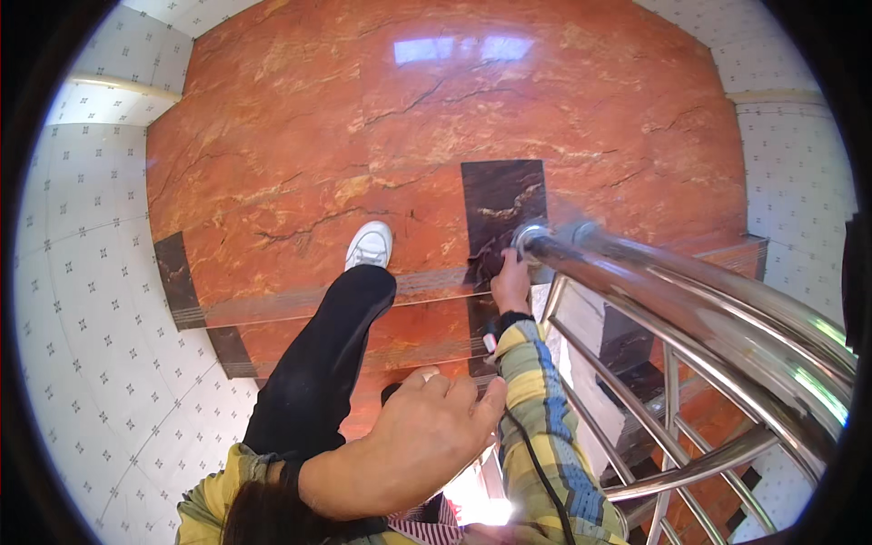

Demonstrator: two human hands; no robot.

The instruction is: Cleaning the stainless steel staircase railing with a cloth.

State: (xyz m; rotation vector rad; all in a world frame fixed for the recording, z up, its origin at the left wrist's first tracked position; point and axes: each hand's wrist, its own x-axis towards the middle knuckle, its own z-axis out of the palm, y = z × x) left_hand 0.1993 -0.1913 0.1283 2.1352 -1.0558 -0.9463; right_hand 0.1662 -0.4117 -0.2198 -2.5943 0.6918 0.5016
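Note:
My right hand (512, 283) reaches forward beside the rounded end of a steel handrail (535, 238), its fingers on a dark, crumpled cloth (489, 262) that blurs against the dark floor strip. In front of my torso, my left hand (415, 436) shows its back, with the fingers curled; its palm is hidden, so whether it holds anything cannot be told. A small white and red object (489, 342) is by my right cuff, partly hidden. Along my right sleeve runs a thin black cord (538, 463).
Stairs with red marble-patterned steps (409, 327) lie under me. One white shoe (370, 245) stands on the red landing (422, 136). Steel railing bars (613, 381) slope along the right. White patterned tiled walls (88, 272) flank both sides. A dark floor strip (507, 191) reaches the railing.

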